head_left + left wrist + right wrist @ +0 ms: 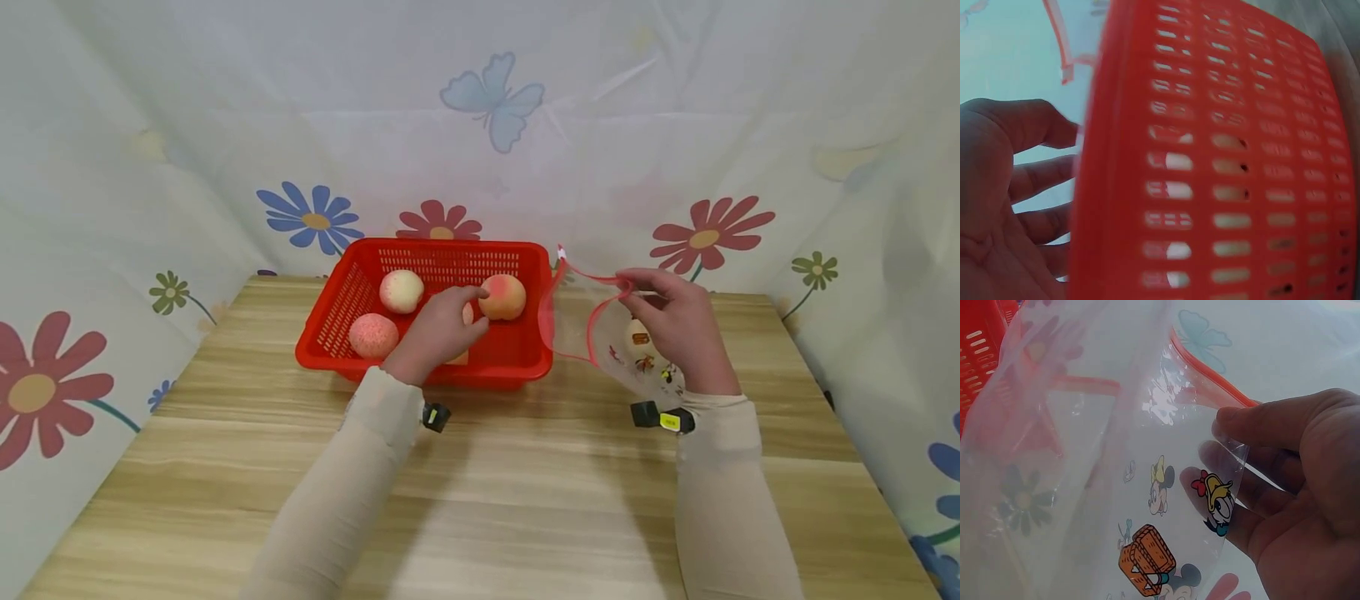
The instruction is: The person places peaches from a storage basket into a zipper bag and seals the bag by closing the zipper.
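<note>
Three peaches sit in the red basket (341, 304); your left hand (438, 329), fingers loosely spread, holds nothing and touches the rightmost peach (503, 297). Just right of the basket, your right hand (678, 325) pinches the clear zip bag (600, 333) by its red-edged mouth.

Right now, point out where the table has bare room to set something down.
The wide strip of table nearest the person, between and beside the two sleeves, is bare. So is the left edge beside the red basket. It is crowded between the basket and the clear zip bag held by the right hand; the left hand reaches among the peaches.
</note>
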`<state>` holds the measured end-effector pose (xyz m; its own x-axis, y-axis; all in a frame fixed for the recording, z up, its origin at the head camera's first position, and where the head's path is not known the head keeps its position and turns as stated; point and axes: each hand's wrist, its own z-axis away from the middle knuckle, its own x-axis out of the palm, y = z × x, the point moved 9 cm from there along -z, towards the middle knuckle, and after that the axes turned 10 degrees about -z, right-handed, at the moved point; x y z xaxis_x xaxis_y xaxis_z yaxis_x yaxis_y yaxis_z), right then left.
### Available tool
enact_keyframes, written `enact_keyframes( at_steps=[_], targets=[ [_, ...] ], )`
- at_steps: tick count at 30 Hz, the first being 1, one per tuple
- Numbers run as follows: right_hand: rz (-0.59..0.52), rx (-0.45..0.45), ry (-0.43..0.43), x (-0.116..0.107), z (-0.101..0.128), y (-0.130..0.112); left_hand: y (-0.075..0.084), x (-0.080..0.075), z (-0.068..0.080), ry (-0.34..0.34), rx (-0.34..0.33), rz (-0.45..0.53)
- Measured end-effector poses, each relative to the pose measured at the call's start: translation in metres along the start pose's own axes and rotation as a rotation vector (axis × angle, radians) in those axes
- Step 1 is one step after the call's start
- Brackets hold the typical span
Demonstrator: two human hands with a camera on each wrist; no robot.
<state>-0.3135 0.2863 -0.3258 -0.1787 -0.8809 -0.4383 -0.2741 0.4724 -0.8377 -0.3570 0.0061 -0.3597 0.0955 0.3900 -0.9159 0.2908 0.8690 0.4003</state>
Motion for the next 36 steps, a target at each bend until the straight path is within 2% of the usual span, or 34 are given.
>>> enact_keyframes(
  at_steps=[5, 12, 19, 29, 36],
  targets=[
    [0.004, 0.006, -0.004, 0.001, 0.004, 0.003, -0.013, 0.011, 0.001, -0.054, -0.012, -0.008],
    [0.006, -0.024, -0.003, 0.002, 0.004, 0.0, -0.03, 0.013, 0.002, -0.043, -0.063, 0.017],
    [0.007, -0.021, 0.0, 0.001, 0.002, -0.001, -0.036, 0.01, 0.002, -0.047, -0.077, -0.013],
    [-0.008, -0.031, -0.003, 0.0, 0.001, -0.002, -0.044, 0.013, 0.0, -0.121, -0.133, -0.072],
    [-0.01, -0.028, -0.002, -0.001, 0.0, -0.001, -0.049, 0.016, 0.001, -0.156, -0.148, -0.113]
  ],
)
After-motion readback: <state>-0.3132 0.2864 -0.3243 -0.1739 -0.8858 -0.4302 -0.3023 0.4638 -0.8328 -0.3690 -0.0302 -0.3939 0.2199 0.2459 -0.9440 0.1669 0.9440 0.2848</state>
